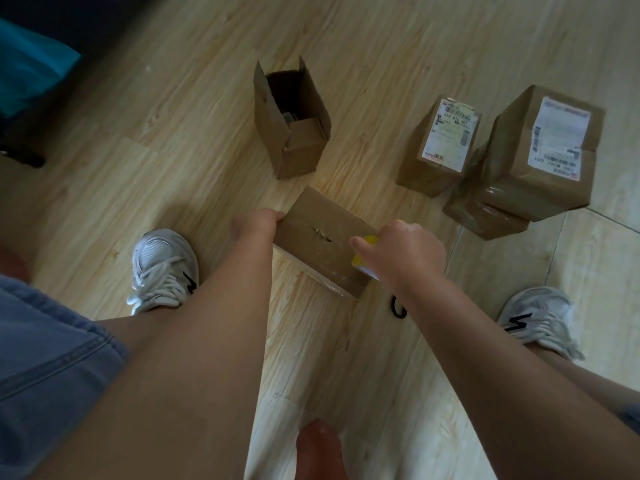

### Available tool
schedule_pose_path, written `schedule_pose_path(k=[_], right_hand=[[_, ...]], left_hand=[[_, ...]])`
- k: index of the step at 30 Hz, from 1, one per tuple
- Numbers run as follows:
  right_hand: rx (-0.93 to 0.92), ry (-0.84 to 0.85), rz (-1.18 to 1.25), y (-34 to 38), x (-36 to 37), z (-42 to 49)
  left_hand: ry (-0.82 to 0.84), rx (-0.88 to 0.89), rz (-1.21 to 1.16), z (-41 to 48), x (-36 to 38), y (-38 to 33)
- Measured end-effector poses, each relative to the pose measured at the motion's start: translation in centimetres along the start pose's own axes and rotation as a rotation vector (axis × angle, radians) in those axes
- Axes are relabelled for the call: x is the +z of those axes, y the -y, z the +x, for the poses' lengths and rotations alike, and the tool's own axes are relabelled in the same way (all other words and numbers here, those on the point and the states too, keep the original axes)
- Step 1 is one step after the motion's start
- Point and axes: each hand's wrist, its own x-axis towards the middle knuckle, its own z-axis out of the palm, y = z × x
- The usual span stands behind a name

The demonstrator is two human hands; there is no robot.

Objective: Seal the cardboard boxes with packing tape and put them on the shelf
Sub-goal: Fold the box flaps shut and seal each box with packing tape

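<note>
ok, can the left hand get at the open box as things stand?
Probably yes. The open box stands just beyond the left hand, only bare floor between them. But that hand grips the end of the closed box, so it must let go first.

Wood floor, shoes, shorts & bits at the edges.
Light wood-look plank floor [346,46] fills most of the view; paler tile [588,271] starts at the right, w/ a seam running diagonally btwn them. L shoe [162,268], grey-white w/ white laces & a black mark, stands on the planks; R shoe [540,317], same kind, is on the tile. Blue denim shorts [45,358] at lower left. Small black loop [398,310] lies on the floor near the seam. Teal cloth or bag [31,64] at upper left, can't tell which; a dark object [20,154] below it, too dim to ID.
</note>
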Motion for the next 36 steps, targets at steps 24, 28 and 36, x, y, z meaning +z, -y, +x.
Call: schedule_pose_path(k=[24, 28, 36], right_hand=[[-0.064, -0.039, 0.004, -0.2, 0.3, -0.3], [-0.06, -0.048, -0.007, -0.1, 0.2, -0.5], [-0.098, 0.01, 0.082, -0.6, -0.6, -0.9]], left_hand=[[-0.125, 0.523, 0.367, -5.8, 0.6, 0.0], [-0.12, 0.509, 0.517, -6.8, 0.7, 1.2], [-0.005, 0.477, 0.573, -6.6, 0.2, 2.6]])
